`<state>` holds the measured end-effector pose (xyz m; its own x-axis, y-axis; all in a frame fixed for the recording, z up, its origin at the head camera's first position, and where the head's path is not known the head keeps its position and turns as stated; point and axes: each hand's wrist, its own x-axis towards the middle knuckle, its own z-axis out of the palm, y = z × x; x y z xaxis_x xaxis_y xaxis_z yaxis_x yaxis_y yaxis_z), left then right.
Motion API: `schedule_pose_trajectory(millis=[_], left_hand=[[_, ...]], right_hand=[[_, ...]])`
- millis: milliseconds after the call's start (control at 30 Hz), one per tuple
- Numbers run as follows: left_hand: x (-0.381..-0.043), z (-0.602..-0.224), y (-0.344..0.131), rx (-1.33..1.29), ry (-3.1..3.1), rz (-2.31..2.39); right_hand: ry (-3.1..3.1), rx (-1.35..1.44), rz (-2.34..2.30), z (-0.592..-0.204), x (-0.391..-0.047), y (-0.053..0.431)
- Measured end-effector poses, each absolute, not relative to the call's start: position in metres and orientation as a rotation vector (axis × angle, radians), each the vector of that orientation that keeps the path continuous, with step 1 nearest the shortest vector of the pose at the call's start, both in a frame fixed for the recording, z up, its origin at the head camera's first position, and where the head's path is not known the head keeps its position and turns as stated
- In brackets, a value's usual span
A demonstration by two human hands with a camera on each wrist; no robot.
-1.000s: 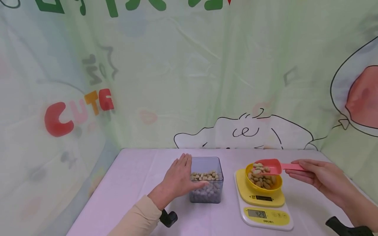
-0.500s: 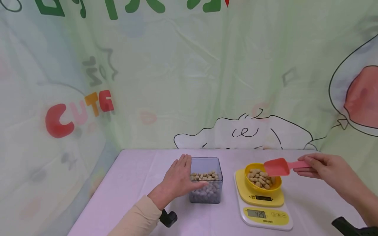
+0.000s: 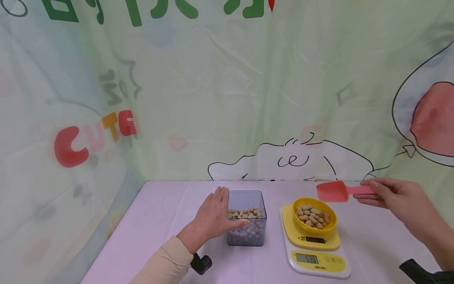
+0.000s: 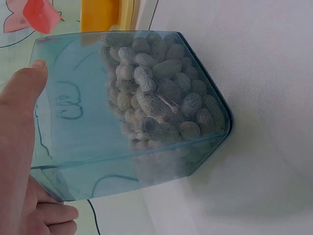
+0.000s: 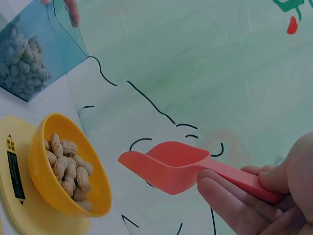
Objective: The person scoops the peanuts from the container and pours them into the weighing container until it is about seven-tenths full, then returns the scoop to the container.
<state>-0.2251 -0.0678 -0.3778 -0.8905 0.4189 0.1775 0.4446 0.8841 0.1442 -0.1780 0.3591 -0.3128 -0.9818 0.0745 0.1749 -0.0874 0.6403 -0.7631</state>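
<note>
My right hand (image 3: 400,201) holds a small pink scoop (image 3: 332,191) by its handle, thumb on top and fingers beneath. The scoop hangs above and just behind a round yellow bowl (image 5: 103,200), and no peanuts show in it. Unshelled peanuts (image 3: 312,216) fill much of that bowl, which stands on a yellow and white kitchen scale (image 3: 312,260) with a lit display. My left hand (image 3: 214,217) lies with straight fingers along the left side of a clear bluish container (image 4: 73,112), thumb at its front rim. More peanuts (image 4: 161,93) fill the container's lower part.
A pale cloth covers the table (image 3: 159,221). Behind it hangs a light green printed curtain (image 3: 198,98), which also closes off the left side. The container and scale stand side by side with a narrow gap between them.
The peanuts on the scoop have dropped into the bowl. My right hand has lifted the scoop and drawn it right, off the bowl. The scale's reading has risen. My left hand stays put.
</note>
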Motion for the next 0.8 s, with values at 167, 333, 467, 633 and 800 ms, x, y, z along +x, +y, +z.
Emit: schedule_pose_trajectory(millis=[167, 333, 467, 633, 800], left_hand=[[-0.225, -0.378, -0.068, -0.675, -2.904, -0.269], [-0.225, -0.378, -0.069, -0.678, -2.894, -0.273], [-0.225, -0.378, -0.070, -0.669, -2.895, -0.282], [-0.226, -0.379, -0.069, -0.675, -2.897, -0.291], [-0.226, -0.378, -0.068, -0.669, -2.900, -0.298]], right_hand=[[-2.661, 0.051, 1.264, -0.310, -0.181, 0.345], [-2.649, 0.125, 1.325, -0.306, -0.186, 0.330], [-2.651, 0.168, 1.405, -0.303, -0.190, 0.313], [-2.648, 0.173, 1.464, -0.301, -0.194, 0.288], [-2.641, 0.185, 1.558, -0.297, -0.198, 0.264]])
